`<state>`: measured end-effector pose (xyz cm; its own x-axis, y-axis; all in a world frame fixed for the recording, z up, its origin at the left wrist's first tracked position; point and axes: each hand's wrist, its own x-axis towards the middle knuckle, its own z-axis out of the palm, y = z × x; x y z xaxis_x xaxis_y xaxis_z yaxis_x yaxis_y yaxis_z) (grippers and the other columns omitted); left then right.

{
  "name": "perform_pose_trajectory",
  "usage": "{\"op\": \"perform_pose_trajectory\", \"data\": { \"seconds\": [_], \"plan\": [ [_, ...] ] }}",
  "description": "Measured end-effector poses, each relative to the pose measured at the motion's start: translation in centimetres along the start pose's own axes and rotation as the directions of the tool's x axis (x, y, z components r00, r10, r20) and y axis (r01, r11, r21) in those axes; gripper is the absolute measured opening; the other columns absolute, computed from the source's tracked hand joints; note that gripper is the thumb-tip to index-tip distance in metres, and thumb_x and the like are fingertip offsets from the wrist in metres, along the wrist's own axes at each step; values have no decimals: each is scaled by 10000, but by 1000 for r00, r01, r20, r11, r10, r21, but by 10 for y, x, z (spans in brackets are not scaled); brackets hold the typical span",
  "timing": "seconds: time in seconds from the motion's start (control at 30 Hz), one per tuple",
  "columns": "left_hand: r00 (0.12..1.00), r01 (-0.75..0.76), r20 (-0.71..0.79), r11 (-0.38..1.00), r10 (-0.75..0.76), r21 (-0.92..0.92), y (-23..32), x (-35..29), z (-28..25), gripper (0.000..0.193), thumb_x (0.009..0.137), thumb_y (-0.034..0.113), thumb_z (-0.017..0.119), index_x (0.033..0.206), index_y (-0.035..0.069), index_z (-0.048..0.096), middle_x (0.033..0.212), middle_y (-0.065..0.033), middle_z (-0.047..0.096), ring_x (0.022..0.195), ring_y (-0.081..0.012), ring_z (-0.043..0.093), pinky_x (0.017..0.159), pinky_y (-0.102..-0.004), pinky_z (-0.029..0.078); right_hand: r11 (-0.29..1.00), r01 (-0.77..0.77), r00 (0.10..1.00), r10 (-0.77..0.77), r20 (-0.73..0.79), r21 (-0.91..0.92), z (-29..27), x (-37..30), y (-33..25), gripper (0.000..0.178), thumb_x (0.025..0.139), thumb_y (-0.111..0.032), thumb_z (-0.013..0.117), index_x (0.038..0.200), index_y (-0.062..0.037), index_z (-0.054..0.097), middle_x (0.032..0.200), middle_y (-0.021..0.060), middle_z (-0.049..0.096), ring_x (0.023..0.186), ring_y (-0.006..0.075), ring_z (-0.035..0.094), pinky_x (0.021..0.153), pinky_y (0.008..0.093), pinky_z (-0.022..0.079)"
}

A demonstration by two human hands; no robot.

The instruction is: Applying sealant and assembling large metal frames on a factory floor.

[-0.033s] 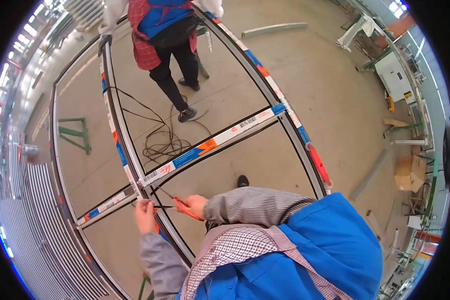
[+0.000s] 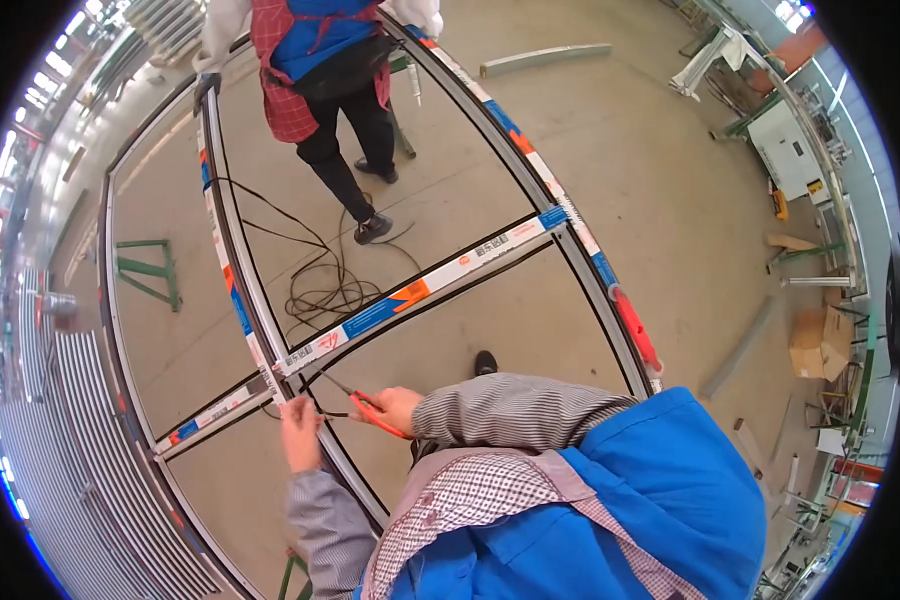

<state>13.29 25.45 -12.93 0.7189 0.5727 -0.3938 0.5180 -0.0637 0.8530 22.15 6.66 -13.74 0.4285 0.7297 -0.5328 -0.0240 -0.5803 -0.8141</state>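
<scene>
My right hand (image 2: 400, 410) is closed round the red handles of a pair of scissors (image 2: 367, 411). The blades point up and left, toward a corner of the metal frame (image 2: 345, 463). My left hand (image 2: 301, 436) pinches a thin black rubber strip (image 2: 332, 414) beside that corner. The strip stretches from the left fingertips toward the scissors. A crossbar (image 2: 440, 273) with white, blue and orange protective film meets the frame's long rail just beyond my hands. Where the strip's far end lies, I cannot tell.
A co-worker (image 2: 340, 90) stands at the far end, a gloved hand on the frame. Loose black strip (image 2: 330, 292) lies coiled on the floor. A red tool-like object (image 2: 636, 328) lies on the right rail. Metal profiles (image 2: 70, 480) are stacked left; a cardboard box (image 2: 821, 343) stands right.
My left hand has shifted slightly right, nearer the scissors, with the strip still in its fingers. The right hand and scissors have moved only a little. The co-worker is nearly unchanged.
</scene>
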Motion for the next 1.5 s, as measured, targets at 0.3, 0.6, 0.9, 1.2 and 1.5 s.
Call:
{"op": "perform_pose_trajectory", "data": {
  "seconds": [0.3, 0.6, 0.9, 1.2, 1.5],
  "plan": [
    [878, 478, 457, 290, -142, -829, 30, -10, 167, 230, 915, 285, 468, 960, 64, 512, 678, 26, 437, 470, -80, 306, 558, -272, 399, 965, -122, 962, 57, -266, -233, -103, -136, 29, 417, 743, -456, 613, 921, -81, 571, 883, 143, 603, 818, 318, 584, 705, 412, 464],
    [802, 221, -49, 372, -595, -902, -13, 60, 184, 247, 827, 321, 604, 866, 99, 504, 677, -1, 484, 428, -109, 313, 435, -276, 323, 876, -459, 639, 442, -629, 149, -199, -303, 222, 571, 758, -264, 658, 1211, -2, 427, 950, 176, 598, 829, 289, 592, 739, 375, 466],
    [729, 225, -145, 435, -669, -872, -26, 69, 169, 294, 799, 295, 633, 966, 77, 528, 772, -26, 536, 442, -154, 372, 451, -335, 332, 549, -339, 838, -193, -511, -764, -274, -211, 121, 196, 827, -284, 531, 788, -94, 506, 657, 107, 575, 649, 302, 588, 552, 396, 451],
    [761, 160, -184, 454, -622, -876, -14, 59, 159, 200, 819, 177, 598, 961, 37, 581, 875, -61, 624, 466, -121, 365, 423, -284, 339, -76, 45, 992, 124, 35, -996, -333, -93, 57, 269, 840, -336, 494, 812, -91, 603, 674, 87, 618, 689, 266, 628, 581, 406, 473],
    [778, 101, -216, 458, -590, -883, -12, 54, 144, 157, 806, 157, 594, 915, 44, 596, 811, -61, 637, 436, -103, 370, 407, -261, 343, -153, 73, 979, 198, 41, -986, -310, -81, 28, 212, 836, -291, 508, 809, -108, 611, 657, 72, 623, 627, 251, 623, 559, 378, 452]
  ]
}}
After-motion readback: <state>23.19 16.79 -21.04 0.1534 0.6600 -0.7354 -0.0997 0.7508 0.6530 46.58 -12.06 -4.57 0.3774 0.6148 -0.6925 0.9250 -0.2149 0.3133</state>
